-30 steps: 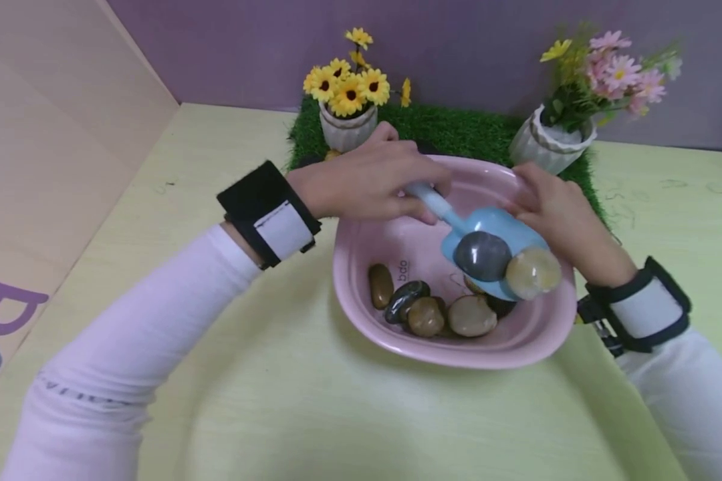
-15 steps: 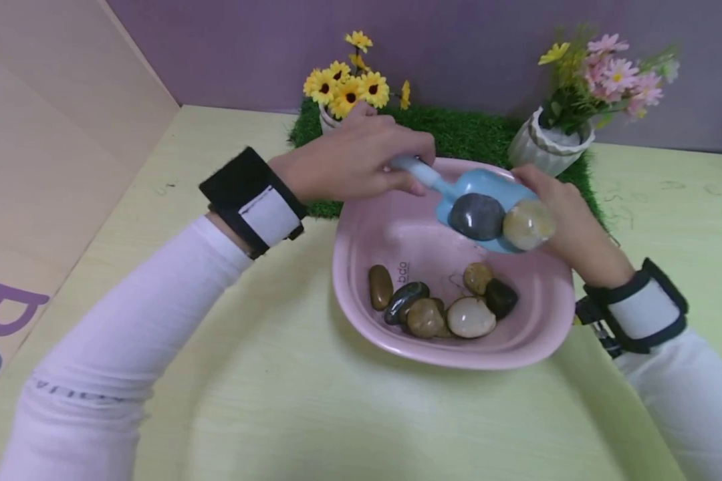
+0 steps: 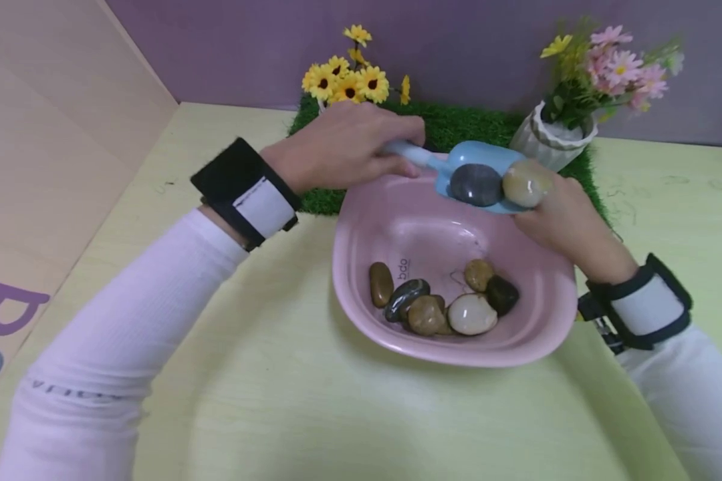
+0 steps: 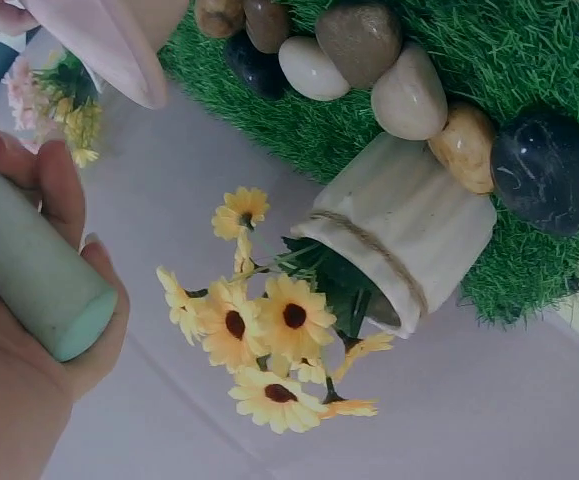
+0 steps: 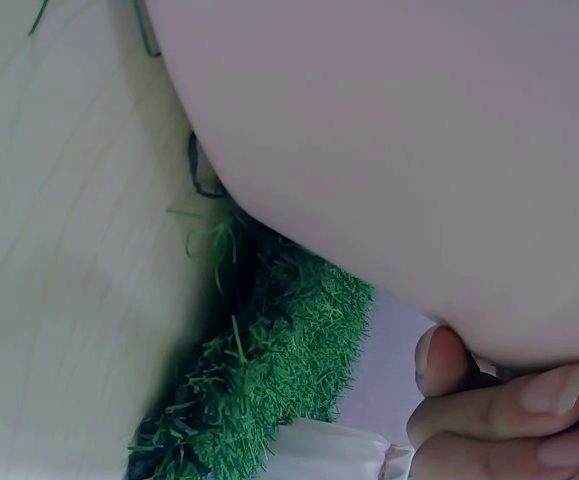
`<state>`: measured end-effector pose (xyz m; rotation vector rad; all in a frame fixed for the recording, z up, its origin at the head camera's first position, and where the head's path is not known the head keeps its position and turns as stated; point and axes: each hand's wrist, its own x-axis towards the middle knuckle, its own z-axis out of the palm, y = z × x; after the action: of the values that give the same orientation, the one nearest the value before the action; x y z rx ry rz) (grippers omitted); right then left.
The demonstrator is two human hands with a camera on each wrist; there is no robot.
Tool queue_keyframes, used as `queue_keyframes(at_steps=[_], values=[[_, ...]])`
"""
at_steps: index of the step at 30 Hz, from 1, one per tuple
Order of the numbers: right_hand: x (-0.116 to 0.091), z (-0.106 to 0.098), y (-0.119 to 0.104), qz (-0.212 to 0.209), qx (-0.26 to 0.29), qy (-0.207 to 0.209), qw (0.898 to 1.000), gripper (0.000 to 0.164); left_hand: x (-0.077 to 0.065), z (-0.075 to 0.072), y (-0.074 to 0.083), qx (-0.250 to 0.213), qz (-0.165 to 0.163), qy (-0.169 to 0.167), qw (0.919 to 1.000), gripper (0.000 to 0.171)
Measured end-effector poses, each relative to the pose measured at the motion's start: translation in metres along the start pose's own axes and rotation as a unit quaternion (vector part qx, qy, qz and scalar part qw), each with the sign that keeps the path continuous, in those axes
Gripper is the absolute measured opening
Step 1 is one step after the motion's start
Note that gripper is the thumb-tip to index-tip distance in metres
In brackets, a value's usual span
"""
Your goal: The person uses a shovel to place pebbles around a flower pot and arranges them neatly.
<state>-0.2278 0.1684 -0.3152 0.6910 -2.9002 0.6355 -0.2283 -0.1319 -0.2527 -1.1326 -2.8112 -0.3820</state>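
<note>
Hold the blue scoop (image 3: pixel 484 152) level under grey stone (image 3: pixel 475 185) and yellowish stone (image 3: pixel 526 184), with left hand (image 3: pixel 343 147) curled round its handle (image 3: pixel 414 154) and right hand (image 3: pixel 568 220) gripping pink basin (image 3: pixel 427 235).

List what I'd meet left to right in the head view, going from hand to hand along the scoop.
Left hand → scoop handle → dark grey stone → pale yellowish stone → right hand.
</note>
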Motion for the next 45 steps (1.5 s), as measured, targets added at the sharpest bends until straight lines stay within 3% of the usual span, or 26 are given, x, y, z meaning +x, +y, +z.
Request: queue_keyframes(at_steps=[3, 6, 9, 14, 21, 28, 35, 39, 45], values=[[0.002, 0.0, -0.001, 0.031, -0.005, -0.015, 0.999, 0.017, -0.001, 0.0, -0.002, 0.003, -0.013, -0.001, 0.9999, 0.029], [0.003, -0.001, -0.001, 0.052, -0.009, -0.034, 0.998, 0.028, -0.001, -0.001, -0.005, 0.01, -0.027, -0.002, 0.9996, 0.029], [0.004, -0.003, -0.002, 0.053, -0.009, -0.043, 0.998, 0.019, 0.0, -0.003, -0.007, 0.024, -0.039, 0.002, 0.9989, 0.031], [0.004, -0.005, -0.002, 0.048, 0.0, -0.049, 0.998, 0.037, 0.001, -0.006, -0.006, 0.051, -0.056, 0.007, 0.9971, 0.033], [0.005, -0.005, -0.002, 0.063, 0.016, -0.069, 0.995, 0.051, 0.003, -0.01, -0.003, 0.037, -0.097, -0.022, 0.9944, 0.026], [0.005, -0.006, -0.002, 0.06, 0.013, -0.066, 0.996, 0.051, 0.003, -0.014, -0.003, 0.032, -0.133, -0.05, 0.9894, 0.026], [0.004, -0.005, -0.002, 0.066, 0.012, -0.068, 0.995, 0.051, -0.001, -0.011, -0.009, 0.042, -0.138, -0.045, 0.9885, 0.026], [0.004, -0.004, -0.002, 0.064, 0.013, -0.065, 0.996, 0.05, -0.004, -0.006, -0.014, 0.027, -0.146, -0.062, 0.9869, 0.021], [0.004, -0.004, -0.001, 0.064, 0.011, -0.06, 0.996, 0.05, -0.006, -0.003, -0.019, 0.001, -0.157, -0.074, 0.9848, 0.034]])
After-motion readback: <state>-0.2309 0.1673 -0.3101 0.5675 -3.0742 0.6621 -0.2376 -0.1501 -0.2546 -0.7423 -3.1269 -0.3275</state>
